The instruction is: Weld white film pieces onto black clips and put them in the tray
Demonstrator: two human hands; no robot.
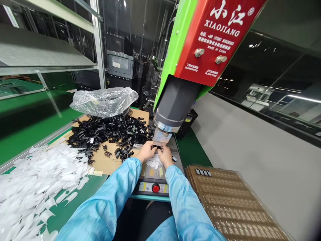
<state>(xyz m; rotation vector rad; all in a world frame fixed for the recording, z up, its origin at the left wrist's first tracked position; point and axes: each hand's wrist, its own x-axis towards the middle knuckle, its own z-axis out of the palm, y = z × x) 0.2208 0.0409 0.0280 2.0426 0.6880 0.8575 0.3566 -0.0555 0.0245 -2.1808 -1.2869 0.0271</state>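
My left hand (146,151) and my right hand (165,156) meet just below the metal head (162,136) of the green and red press machine (213,36). Their fingers are closed from both sides on a small black plastic part (157,147), mostly hidden by the fingertips. Thin white plastic pieces (154,163) lie on the machine's base directly below the hands. A black part with a pale top (174,158) rests right of my right hand.
Left are a heap of black parts (112,132) on cardboard (107,164), a white-piece pile (42,177) and a plastic bag (105,100). A red button (155,188) is on the base's front. Stacked brown trays (233,204) stand right, with several parts (203,172) in the top one.
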